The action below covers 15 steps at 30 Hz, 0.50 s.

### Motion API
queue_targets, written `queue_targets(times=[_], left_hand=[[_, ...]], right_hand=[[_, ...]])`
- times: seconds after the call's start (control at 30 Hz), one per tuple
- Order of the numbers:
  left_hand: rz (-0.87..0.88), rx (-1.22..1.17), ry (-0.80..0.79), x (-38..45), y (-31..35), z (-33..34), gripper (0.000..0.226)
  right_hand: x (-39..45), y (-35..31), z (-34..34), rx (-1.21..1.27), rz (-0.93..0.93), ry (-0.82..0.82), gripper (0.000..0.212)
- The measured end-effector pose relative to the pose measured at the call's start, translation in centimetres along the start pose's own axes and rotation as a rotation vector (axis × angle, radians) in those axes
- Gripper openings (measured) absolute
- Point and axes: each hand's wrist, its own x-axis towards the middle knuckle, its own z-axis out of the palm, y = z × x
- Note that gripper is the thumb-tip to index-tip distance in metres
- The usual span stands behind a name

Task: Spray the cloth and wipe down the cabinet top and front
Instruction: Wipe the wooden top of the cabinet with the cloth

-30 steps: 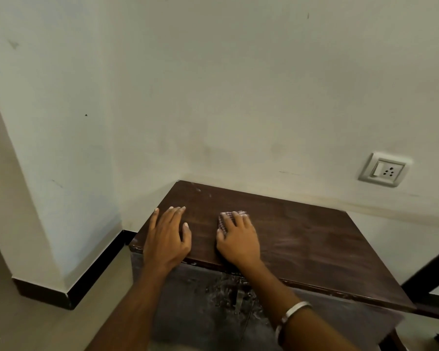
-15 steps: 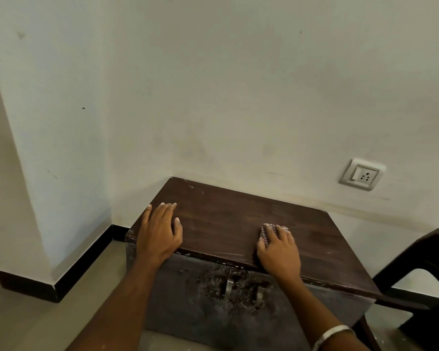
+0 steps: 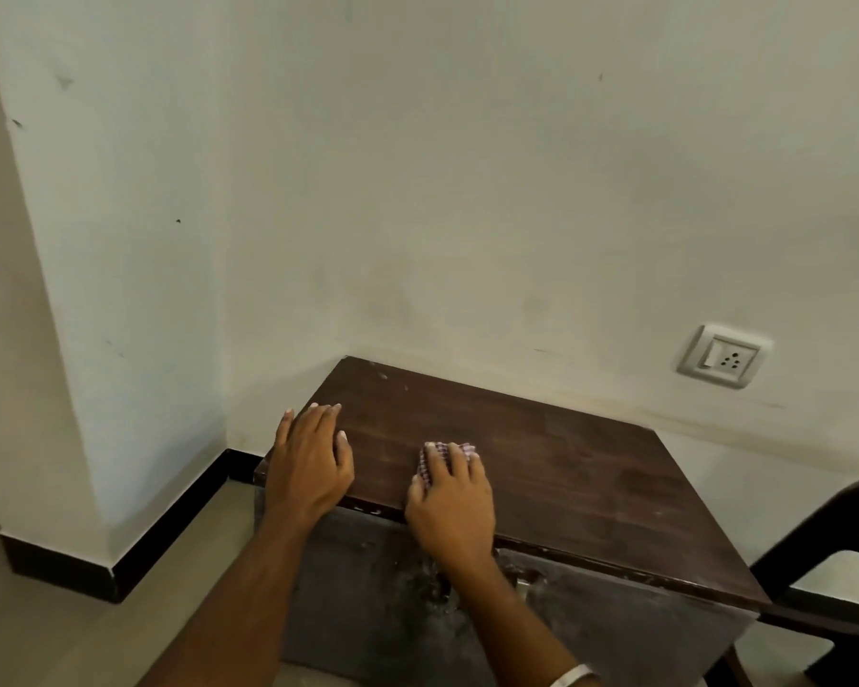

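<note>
A low cabinet stands in the room's corner, with a dark brown wooden top (image 3: 556, 463) and a dusty grey front (image 3: 378, 602). My left hand (image 3: 308, 463) lies flat with fingers spread on the top's near left corner, holding nothing. My right hand (image 3: 452, 503) presses a small checked cloth (image 3: 425, 463) onto the top near the front edge, a short way right of the left hand. Most of the cloth is hidden under the fingers. A metal latch on the front is largely covered by my right forearm. No spray bottle is in view.
White walls meet directly behind and left of the cabinet, with a black skirting (image 3: 169, 528) along the floor. A wall socket (image 3: 722, 357) sits above the cabinet's right end. A dark plastic chair (image 3: 844, 528) stands close against the cabinet's right side.
My right hand slid the cloth right along the front edge, then came back left to sit near the left hand. The left hand stayed on the corner.
</note>
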Motion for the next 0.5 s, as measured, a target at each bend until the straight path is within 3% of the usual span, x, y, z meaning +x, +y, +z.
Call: queue_targets(times=[0.13, 0.27, 0.5], left_hand=[[-0.030, 0.014, -0.010, 0.3, -0.8, -0.1, 0.049], [-0.040, 0.010, -0.002, 0.4, -1.5, -0.1, 0.049], [-0.069, -0.004, 0.025, 0.8, -2.0, -0.6, 0.047]], right_hand=[[0.3, -4.3, 2.0, 0.036, -0.186, -0.056, 0.058], [0.6, -3.8, 2.0, 0.029, -0.259, -0.062, 0.057], [1.1, 2.8, -0.4, -0.011, -0.081, -0.031, 0.058]])
